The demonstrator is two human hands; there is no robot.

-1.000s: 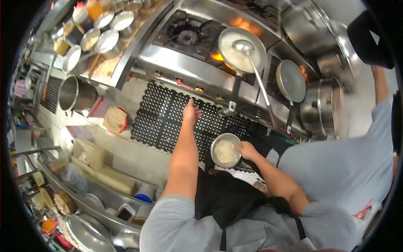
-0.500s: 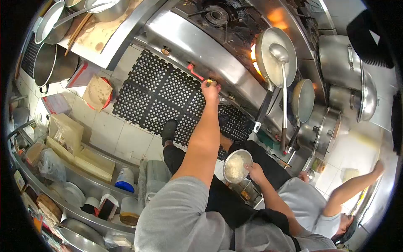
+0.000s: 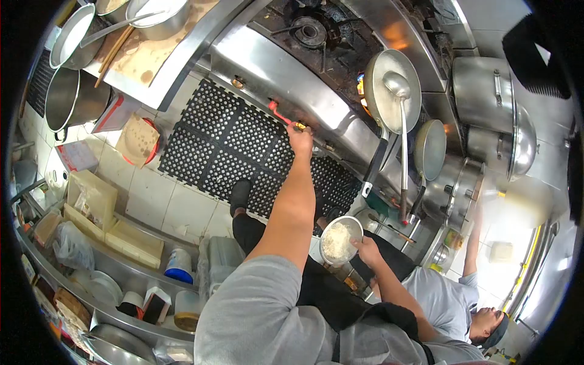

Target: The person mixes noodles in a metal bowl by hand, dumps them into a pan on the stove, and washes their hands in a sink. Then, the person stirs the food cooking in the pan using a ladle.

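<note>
My left hand [image 3: 301,141] reaches to the stove's front panel, its fingers closed around a small burner knob [image 3: 298,126] with yellow on it. Just beside that is a red lever handle [image 3: 280,113]. In my right hand [image 3: 366,250] is a metal bowl [image 3: 329,255] held by the rim, with pale, grain-like food [image 3: 338,241] inside. A frying pan [image 3: 378,85] sits on the burner with a ladle [image 3: 398,86] resting in it. Some flame [image 3: 362,94] shows at the pan's left edge.
Another person [image 3: 441,298] in grey is close on my right, one arm stretched toward the stacked pots [image 3: 450,194]. A second pan [image 3: 431,149] stands beside the first. Black rubber mats [image 3: 225,140] cover the floor. Shelves with containers [image 3: 134,240] line the left.
The flame beside the pan looks smaller. The other person's arm has swung toward the stacked pots. My left hand stays at the knob and my right hand keeps the bowl; the view has shifted slightly.
</note>
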